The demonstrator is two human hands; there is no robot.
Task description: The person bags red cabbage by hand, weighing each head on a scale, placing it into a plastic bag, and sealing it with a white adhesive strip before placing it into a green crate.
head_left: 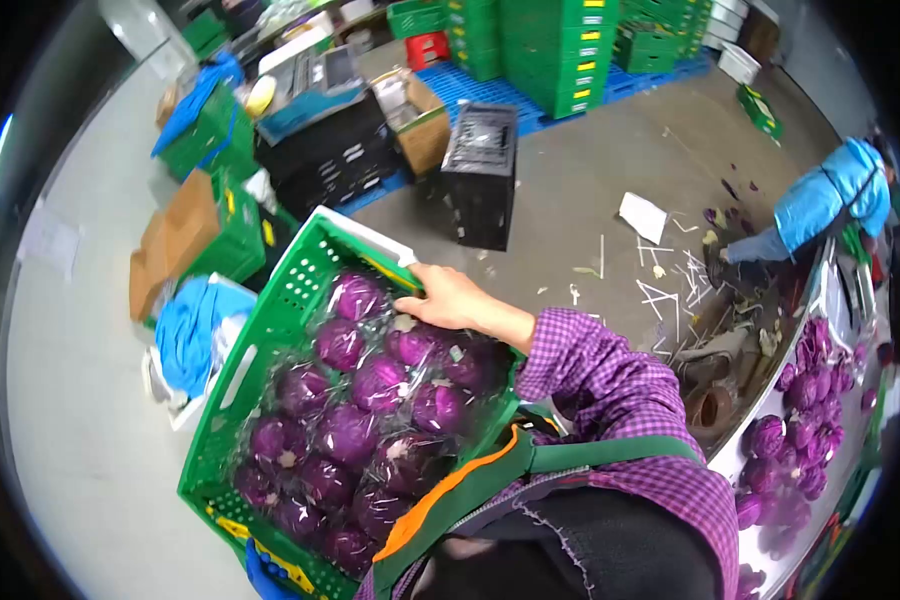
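Note:
A green plastic crate (222, 405) is tilted in front of my body, filled with several red cabbages (348, 432) in clear plastic wrap. My right hand (448, 298) is bare and closed over the crate's far rim, its fingers reaching inside beside the wrapped heads. At the bottom edge of the view, my left hand (262, 574) wears a blue glove and grips the crate's near end by the yellow label. Only a few of its fingers show; the rest is out of view.
Black crates (480, 175) and a box stack stand ahead. Left are green crates with an open cardboard box (175, 225) and a blue bag (202, 325). Loose red cabbages (805, 430) lie on a table at right, near a person in a blue sleeve (832, 195). Scraps litter the floor.

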